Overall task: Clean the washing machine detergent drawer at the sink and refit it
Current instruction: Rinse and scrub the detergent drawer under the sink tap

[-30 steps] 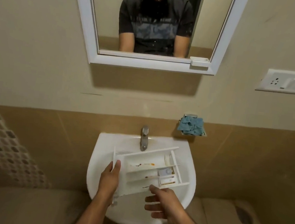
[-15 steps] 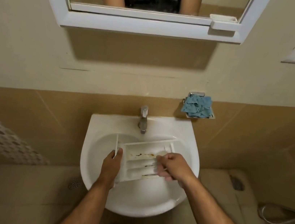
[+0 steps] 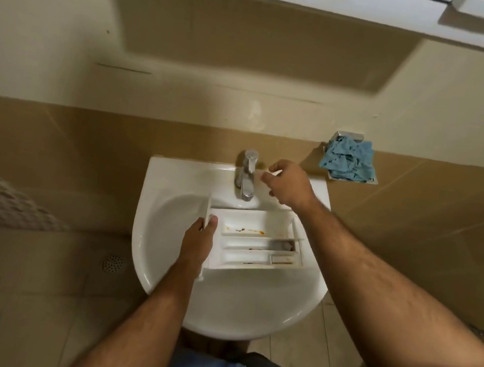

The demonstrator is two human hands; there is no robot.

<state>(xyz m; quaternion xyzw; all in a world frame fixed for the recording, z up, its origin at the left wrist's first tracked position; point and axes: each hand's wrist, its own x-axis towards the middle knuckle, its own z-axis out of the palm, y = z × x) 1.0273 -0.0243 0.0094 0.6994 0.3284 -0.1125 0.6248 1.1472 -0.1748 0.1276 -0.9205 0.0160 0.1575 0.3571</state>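
Two bare hands were over the white sink [image 3: 158,280]. The detergent drawer [image 3: 254,241] lay inside the basin, just in front of the tap [image 3: 246,174], open side up, with its front panel at nine o'clock and its dividers running from nine to three. Brown and orange residue streaked the largest compartment (the one nearest the tap), and darker grime sat in the narrower channels toward six o'clock.

The left hand [image 3: 198,244] gripped the drawer at its front panel, thumb curled over the panel's edge. The right hand [image 3: 287,186] was at the twelve o'clock rim of the sink, just beside the tap at its three o'clock, fingers curled in a pinch around a small white piece [image 3: 270,172]; what that piece was, I could not tell.

A crumpled blue cloth [image 3: 348,159] sat in a metal wall holder [image 3: 350,135] at two o'clock from the sink, well apart from both hands.
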